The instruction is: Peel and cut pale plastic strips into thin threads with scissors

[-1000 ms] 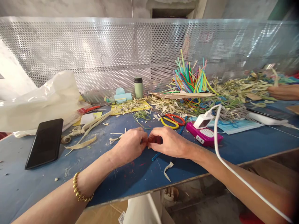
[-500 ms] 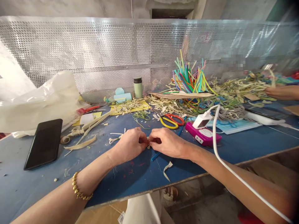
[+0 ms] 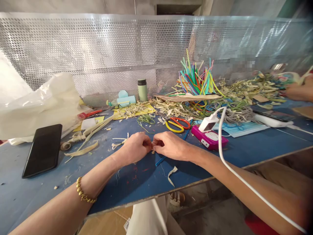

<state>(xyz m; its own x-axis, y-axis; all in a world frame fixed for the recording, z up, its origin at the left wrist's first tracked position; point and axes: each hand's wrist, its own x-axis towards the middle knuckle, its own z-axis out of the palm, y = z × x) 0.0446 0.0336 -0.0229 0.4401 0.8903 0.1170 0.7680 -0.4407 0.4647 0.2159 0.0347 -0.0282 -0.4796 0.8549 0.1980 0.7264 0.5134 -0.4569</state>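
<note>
Fingertip work above a flat blue tabletop (image 3: 144, 192)
Left hand (image 3: 137, 146) and right hand (image 3: 171, 145) almost meet, fingertips of both closed on a tiny cream-coloured, fibre-like piece (image 3: 153, 152), mostly hidden between them. Steady wrists and small movements should serve.

A perforated metal screen (image 3: 110, 49) ran along the back of the blue-topped table (image 3: 14, 192), catching whitish streaks of light toward the right. Behind it rose a bare grey wall (image 3: 73, 6), with a dark rectangular recess (image 3: 178, 9) near the top centre. Brightness washed out the far left, while the floor (image 3: 202, 212) below the table's front edge lay dim and greyish
</note>
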